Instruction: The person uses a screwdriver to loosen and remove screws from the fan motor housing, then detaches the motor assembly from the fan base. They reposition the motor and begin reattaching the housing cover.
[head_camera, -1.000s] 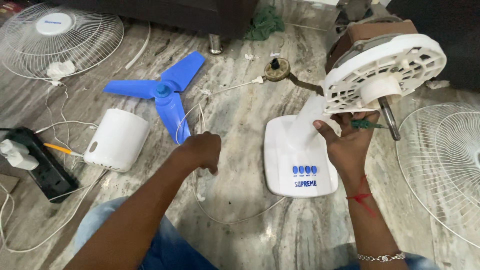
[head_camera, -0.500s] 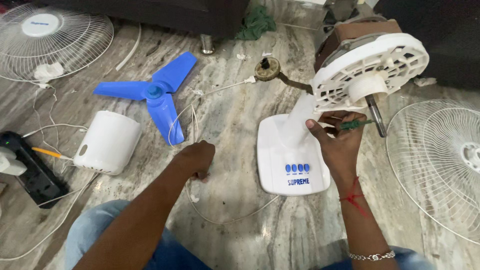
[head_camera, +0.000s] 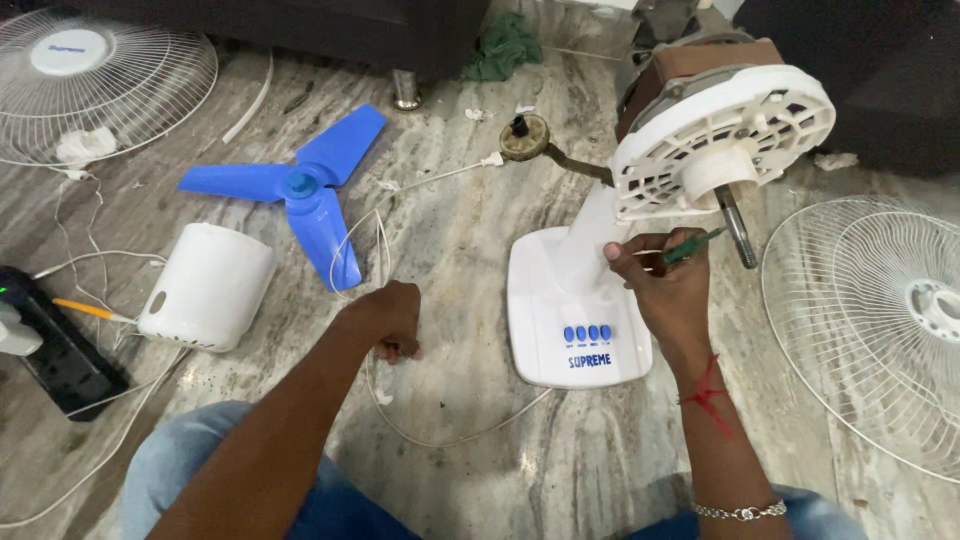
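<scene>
At centre right of the frame, the right hand (head_camera: 668, 290) grips a thin green-handled screwdriver (head_camera: 692, 246) beside the white plastic fan base with blue buttons (head_camera: 575, 330), just below the white motor housing (head_camera: 722, 140), while the left hand (head_camera: 388, 318), fisted, rests at centre on the marble floor (head_camera: 460, 230) over a white cord (head_camera: 450, 438).

The right hand (head_camera: 668, 290) covers most of the green screwdriver (head_camera: 695, 245); only its handle end shows, and the tip is hidden. The left hand (head_camera: 388, 318) is curled into a fist, so I cannot tell if it holds the white cord (head_camera: 440, 436) passing under it. The grille (head_camera: 880, 320) at the right is cut off by the picture's edge, and so is the grille (head_camera: 110, 85) at top left. The motor (head_camera: 690, 65) is mostly hidden behind the white housing (head_camera: 720, 135). The black strip (head_camera: 55, 355) runs out at the left edge.
</scene>
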